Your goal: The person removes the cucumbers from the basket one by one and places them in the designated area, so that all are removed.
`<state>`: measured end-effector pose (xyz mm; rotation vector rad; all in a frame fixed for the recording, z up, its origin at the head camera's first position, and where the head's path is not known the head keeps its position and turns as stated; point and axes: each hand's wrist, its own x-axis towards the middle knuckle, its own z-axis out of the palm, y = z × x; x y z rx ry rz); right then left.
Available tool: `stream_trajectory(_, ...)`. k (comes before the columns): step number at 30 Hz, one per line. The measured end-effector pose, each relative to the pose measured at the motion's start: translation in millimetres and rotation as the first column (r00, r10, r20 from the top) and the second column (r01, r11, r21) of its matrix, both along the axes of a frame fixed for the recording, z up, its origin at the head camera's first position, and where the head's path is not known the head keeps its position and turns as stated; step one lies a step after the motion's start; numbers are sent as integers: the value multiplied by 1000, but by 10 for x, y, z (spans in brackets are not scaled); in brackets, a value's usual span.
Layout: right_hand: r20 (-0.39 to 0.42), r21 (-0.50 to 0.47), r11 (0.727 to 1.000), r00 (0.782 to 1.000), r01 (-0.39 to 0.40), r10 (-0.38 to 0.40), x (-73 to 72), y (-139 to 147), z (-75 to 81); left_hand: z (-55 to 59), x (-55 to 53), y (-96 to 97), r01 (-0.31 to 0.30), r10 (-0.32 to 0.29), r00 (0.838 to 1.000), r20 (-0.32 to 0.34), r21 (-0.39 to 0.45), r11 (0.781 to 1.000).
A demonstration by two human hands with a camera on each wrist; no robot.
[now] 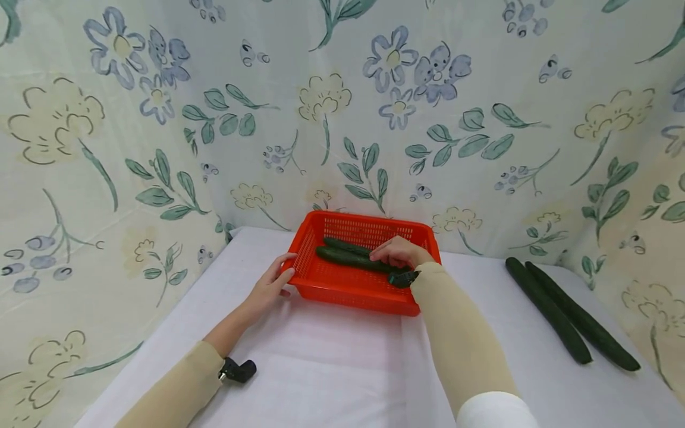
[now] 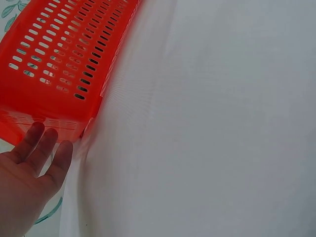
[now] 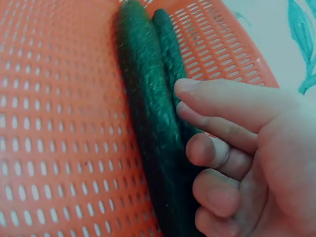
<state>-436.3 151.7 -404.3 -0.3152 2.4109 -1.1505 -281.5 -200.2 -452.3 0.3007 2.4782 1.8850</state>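
A red perforated plastic basket [image 1: 342, 290] stands on the white-covered table, with two dark green cucumbers lying side by side in it. The front cucumber [image 3: 148, 94] shows more fully than the rear cucumber [image 3: 168, 44], which is partly behind the fingers. My right hand [image 1: 398, 252] is inside the basket, fingers loosely bent and fingertips right over the rear cucumber; in the right wrist view nothing shows enclosed between them. At the basket's left end, my left hand [image 1: 270, 282] rests fairly straight, spread fingers [image 2: 59, 160] against the rim and outer wall.
Two more long cucumbers, one on the left [image 1: 546, 309] and one on the right [image 1: 583, 318], lie nearly parallel on the right side of the table [image 1: 332, 368]. A flower-patterned curtain [image 1: 332, 137] hangs behind the basket and along both sides.
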Motion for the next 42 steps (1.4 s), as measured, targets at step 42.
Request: stream_trajectory(42, -75, 153, 984, 992, -91, 103, 30, -32, -198, -18, -3, 10, -11, 11, 1000, -2, -3, 1000)
